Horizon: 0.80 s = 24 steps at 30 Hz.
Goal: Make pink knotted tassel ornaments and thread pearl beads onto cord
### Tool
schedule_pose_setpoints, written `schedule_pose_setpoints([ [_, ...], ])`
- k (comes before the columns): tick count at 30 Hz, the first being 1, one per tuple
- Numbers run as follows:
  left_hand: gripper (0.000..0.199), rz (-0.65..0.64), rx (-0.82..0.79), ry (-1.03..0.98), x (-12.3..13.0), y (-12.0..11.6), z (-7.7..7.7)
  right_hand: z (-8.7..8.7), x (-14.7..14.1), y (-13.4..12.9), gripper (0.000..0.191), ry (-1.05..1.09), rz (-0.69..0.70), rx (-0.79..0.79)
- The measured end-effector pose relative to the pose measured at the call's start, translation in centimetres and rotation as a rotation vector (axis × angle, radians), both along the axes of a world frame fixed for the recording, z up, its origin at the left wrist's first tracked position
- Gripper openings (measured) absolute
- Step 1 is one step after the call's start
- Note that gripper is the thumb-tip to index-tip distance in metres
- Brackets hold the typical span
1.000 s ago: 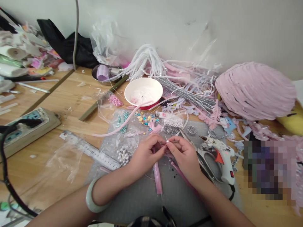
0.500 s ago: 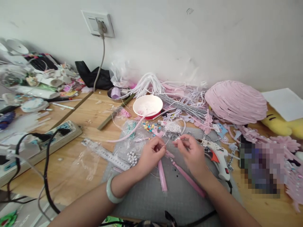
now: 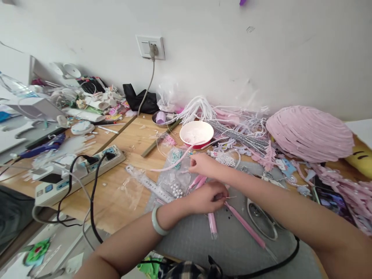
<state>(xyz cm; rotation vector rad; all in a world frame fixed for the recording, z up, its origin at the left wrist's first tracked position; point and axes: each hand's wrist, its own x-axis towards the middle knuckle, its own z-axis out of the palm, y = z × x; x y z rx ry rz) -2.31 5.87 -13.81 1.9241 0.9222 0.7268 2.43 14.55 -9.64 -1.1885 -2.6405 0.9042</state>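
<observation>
My left hand (image 3: 209, 197), a pale green bangle on its wrist, is closed in a pinch above the grey mat (image 3: 186, 242). A thin thread (image 3: 231, 197) pokes out past its fingertips. A pink tassel (image 3: 247, 226) lies just right of that hand, and a pink strip in clear wrap (image 3: 212, 224) lies below it. My right hand (image 3: 200, 164) reaches across over the left one, fingers pinched together near small coloured beads and plastic bags; what it holds, if anything, is hidden. Silver beads (image 3: 176, 190) lie left of my hands.
A red-and-white bowl (image 3: 197, 133) stands behind my hands, with white beads (image 3: 226, 159) to its right. A ruler (image 3: 154, 186) and a power strip (image 3: 87, 170) lie left. At right are a pink dome-shaped piece (image 3: 309, 133), a phone (image 3: 333, 201) and a grey looped handle (image 3: 263, 220).
My right hand has moved left, crossing over my left hand towards the bead bags. The left hand now sits lower, nearer the tassel. The view has shifted left.
</observation>
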Motion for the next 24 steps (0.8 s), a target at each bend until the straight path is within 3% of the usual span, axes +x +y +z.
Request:
schedule_pose_setpoints([
  [3, 0.015, -0.073, -0.023, 0.004, -0.3, 0.5, -0.2, -0.7, -0.5, 0.7, 0.002, -0.011, 0.045, 0.040],
  [11, 0.010, -0.143, -0.118, 0.001, 0.0, 1.1, -0.4, 0.5, -1.3, -0.3, 0.019, -0.029, 0.349, 0.119],
  [17, 0.015, -0.090, -0.171, 0.020, 0.5, 1.1, -1.0, -0.3, -3.1, -0.9, 0.024, -0.141, 0.372, 0.009],
  [24, 0.007, -0.122, -0.209, -0.025, 0.2, 1.4, -0.8, -0.4, -4.4, -0.3, 0.022, -0.306, 0.476, -0.305],
])
